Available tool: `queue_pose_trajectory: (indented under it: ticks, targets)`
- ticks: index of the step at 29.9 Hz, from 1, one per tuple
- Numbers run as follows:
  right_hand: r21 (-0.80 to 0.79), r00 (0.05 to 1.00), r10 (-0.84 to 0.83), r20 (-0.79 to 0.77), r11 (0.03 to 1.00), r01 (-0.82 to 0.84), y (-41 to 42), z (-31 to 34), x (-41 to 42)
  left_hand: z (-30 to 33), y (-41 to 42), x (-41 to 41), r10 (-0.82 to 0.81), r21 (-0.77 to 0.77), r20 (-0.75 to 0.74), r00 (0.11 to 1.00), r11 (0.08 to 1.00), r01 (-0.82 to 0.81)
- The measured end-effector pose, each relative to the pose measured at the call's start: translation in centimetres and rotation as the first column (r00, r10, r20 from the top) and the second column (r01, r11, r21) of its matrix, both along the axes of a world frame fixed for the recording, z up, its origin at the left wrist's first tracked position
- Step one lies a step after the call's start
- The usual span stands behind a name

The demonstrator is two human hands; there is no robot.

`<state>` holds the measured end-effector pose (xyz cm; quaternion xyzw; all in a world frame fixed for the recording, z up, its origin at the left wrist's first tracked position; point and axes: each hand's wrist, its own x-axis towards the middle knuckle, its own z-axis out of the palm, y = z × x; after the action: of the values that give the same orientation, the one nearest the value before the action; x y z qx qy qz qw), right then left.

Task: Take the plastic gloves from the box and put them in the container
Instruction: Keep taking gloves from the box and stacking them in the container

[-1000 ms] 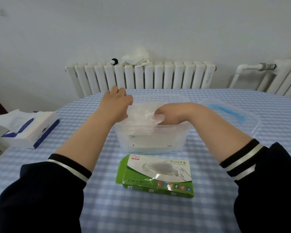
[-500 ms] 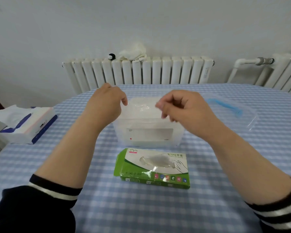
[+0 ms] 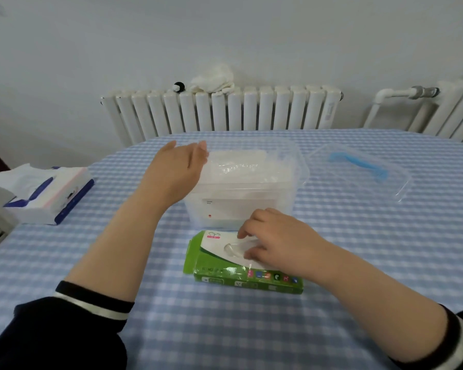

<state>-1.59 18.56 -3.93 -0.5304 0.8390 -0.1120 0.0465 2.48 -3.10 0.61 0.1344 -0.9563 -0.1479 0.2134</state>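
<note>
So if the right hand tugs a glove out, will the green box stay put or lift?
The box looks light and thin, so it may lift or slide. No hand pins it: the left hand is at the container. The gloves look filmy, probably floppy and clingy.

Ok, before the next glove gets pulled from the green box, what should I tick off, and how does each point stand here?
1. Right hand at the opening of the green box: ok, its fingers curl at the slot.
2. Glove actually pinched: cannot tell, the fingers hide the slot.
3. Container open: ok, the lid lies on the table to its right.
4. Room in the container: ok, the gloves inside sit below the rim.
5. Left hand steadying the container: ok, it rests open at the left rim.
6. Box lying flat: ok, on the table in front of the container.
</note>
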Motion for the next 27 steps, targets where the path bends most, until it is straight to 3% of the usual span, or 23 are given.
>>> queue_pose_trajectory:
  ticks: [3,7,9,11,13,16,20,22,25,27]
  targets:
    - [-0.003,1.000,-0.021,0.005,1.000,0.021,-0.1,-0.2,-0.1,-0.8,0.8,1.1,0.081,0.207,-0.335,0.939,0.978,-0.010]
    - [-0.020,0.999,-0.028,-0.038,0.999,0.027,0.1,0.1,0.1,-2.8,1.7,1.8,0.224,0.502,-0.545,0.808,0.859,0.101]
    - [-0.028,0.998,-0.016,-0.064,1.000,0.014,0.0,0.2,0.2,-3.6,2.3,2.3,0.190,0.383,-0.665,0.723,0.917,0.111]
    - [-0.023,0.996,-0.015,-0.088,1.000,0.013,-0.1,0.4,0.2,-5.0,3.3,2.9,-0.016,0.124,-0.726,0.687,0.980,0.154]
    - [-0.011,0.992,-0.023,-0.124,1.000,0.022,-0.2,0.5,0.2,-6.2,5.0,3.7,-0.207,0.017,-0.650,0.731,0.958,0.286]
    - [0.006,0.981,-0.009,-0.193,1.000,0.010,0.0,0.5,0.1,-7.3,7.2,4.7,-0.310,0.123,-0.449,0.838,0.908,0.402]
    - [-0.012,0.983,-0.042,-0.180,0.999,0.041,0.0,0.5,-0.2,-7.7,7.9,5.1,-0.314,0.290,-0.165,0.935,0.891,0.350]
    - [-0.094,0.981,-0.073,-0.178,0.994,0.057,0.1,0.2,-0.5,-8.0,7.9,5.0,-0.311,0.219,-0.002,0.950,0.927,0.304]
    - [-0.289,0.993,-0.119,-0.022,0.951,0.107,0.5,0.7,-0.6,-8.6,8.0,4.8,-0.278,0.129,0.069,0.958,0.955,0.268]
    - [-0.497,0.978,-0.103,0.180,0.849,0.181,0.9,1.7,-0.6,-8.8,7.7,4.4,-0.251,0.162,0.085,0.964,0.958,0.236]
